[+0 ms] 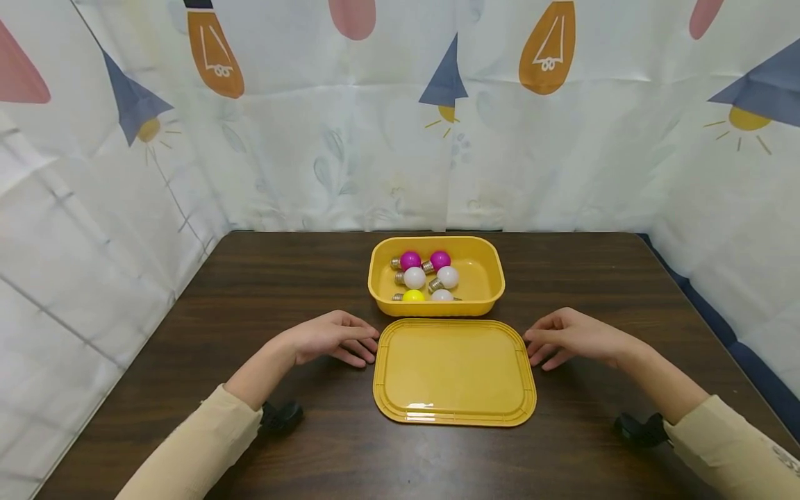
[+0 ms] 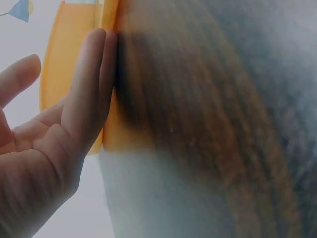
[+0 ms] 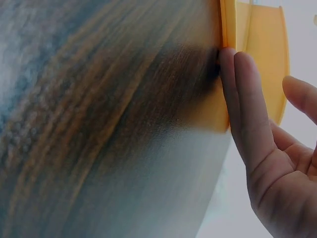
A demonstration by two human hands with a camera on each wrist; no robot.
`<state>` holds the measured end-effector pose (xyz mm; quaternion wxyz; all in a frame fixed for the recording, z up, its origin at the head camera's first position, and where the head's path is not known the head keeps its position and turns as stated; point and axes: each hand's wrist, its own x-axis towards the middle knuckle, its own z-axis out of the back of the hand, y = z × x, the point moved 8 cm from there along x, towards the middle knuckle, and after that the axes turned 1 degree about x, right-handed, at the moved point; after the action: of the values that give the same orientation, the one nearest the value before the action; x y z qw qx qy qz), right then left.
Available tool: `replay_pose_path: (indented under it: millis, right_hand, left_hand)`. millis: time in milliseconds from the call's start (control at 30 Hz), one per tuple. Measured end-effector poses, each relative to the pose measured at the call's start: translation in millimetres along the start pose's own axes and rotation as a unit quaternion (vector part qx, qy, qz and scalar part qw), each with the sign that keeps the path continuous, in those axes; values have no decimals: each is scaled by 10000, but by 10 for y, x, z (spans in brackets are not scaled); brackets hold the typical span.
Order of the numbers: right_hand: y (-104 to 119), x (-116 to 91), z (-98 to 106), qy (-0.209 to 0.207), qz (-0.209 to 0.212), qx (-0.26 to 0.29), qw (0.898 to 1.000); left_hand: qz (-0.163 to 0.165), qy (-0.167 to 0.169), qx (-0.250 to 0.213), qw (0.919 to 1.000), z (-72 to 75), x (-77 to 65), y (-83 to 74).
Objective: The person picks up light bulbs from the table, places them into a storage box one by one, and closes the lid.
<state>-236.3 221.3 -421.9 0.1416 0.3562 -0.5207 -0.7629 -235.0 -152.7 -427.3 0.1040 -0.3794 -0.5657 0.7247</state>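
A flat yellow lid (image 1: 456, 371) lies on the table in the head view. My left hand (image 1: 334, 339) is at its left edge, fingers relaxed and fingertips right by the rim. On the opposite side my right hand (image 1: 578, 337) mirrors it, fingertips close to the right rim. Both hands hold nothing. Just behind the lid stands a yellow box (image 1: 481, 278) with several light bulbs inside: purple bulbs (image 1: 410, 260) at the back, white bulbs (image 1: 415, 278) in the middle and front, and a yellow bulb (image 1: 414, 296) at the front left. The box's front wall partly hides the front bulbs.
The dark wood-grain table (image 1: 300, 271) reaches back to a white patterned curtain (image 1: 375, 160), which also hangs at both sides. Black wrist straps with cameras show near the left sleeve (image 1: 194, 444) and the right sleeve (image 1: 737, 444).
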Motion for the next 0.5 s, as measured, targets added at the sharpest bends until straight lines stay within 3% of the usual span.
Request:
replay_pose_path:
  millis: [500]
  right_hand:
    - [21,45,-42,75,19,-59,10000]
  left_hand:
    - [-37,-31,-58,10000,-39,-19,5]
